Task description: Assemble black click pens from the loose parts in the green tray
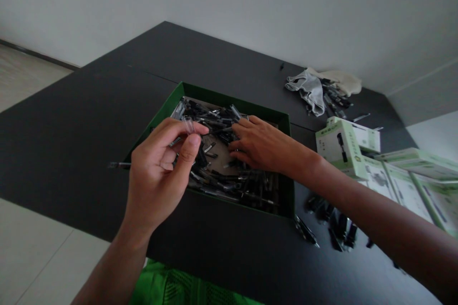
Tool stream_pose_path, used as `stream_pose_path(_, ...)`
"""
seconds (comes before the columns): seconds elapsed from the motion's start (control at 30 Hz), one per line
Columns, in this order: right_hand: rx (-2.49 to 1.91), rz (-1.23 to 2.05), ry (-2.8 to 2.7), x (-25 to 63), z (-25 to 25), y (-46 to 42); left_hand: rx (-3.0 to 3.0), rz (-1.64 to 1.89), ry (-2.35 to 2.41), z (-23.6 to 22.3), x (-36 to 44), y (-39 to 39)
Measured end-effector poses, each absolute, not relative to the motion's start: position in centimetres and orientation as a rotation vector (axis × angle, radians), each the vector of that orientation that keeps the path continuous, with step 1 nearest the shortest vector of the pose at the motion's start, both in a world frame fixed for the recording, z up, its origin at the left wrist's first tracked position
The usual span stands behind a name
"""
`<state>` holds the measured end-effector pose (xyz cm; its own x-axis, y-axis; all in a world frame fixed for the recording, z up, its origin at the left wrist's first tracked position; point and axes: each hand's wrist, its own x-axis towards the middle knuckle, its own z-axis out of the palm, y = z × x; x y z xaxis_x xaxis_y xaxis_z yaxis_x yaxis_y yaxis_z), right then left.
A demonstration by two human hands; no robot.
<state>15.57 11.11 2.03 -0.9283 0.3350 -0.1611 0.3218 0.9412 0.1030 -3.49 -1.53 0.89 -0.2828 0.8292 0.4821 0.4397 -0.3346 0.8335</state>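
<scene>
My left hand [161, 162] is closed in a pinch, with a small clear ribbed plastic pen part [189, 125] at its thumb and index finger. A clear-ended pen piece [119, 165] juts out left of that hand; whether the hand holds it I cannot tell. My right hand [255, 145] reaches into a green-walled box [236, 99], its fingers apart and touching the parts there. Black and clear pen parts [222, 186] lie jumbled over the box's bottom. Some of them are hidden behind both hands.
White-and-green pen cartons [339, 147] are stacked on the right of the dark table [107, 95]. Grey and cream gloves [311, 90] lie at the back right beside more pens [336, 95]. Loose black pen parts [341, 228] and a pen [307, 231] lie right of the box.
</scene>
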Motion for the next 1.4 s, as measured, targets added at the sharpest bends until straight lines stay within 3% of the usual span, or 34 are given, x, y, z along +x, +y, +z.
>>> stream_pose_path(0.4,0.839,-0.035,2.601,14.3,4.1,10.5,1.582,1.687,1.560,0.6,-3.8,-1.6)
stream_pose_path(0.97,0.975,0.030,2.820,8.5,0.9,10.6,1.573,1.749,1.575,0.7,-3.8,-1.7)
stream_pose_path(1.4,1.085,-0.177,2.746,7.4,1.2,10.4,1.538,1.758,1.488,-0.1,-4.4,-1.0)
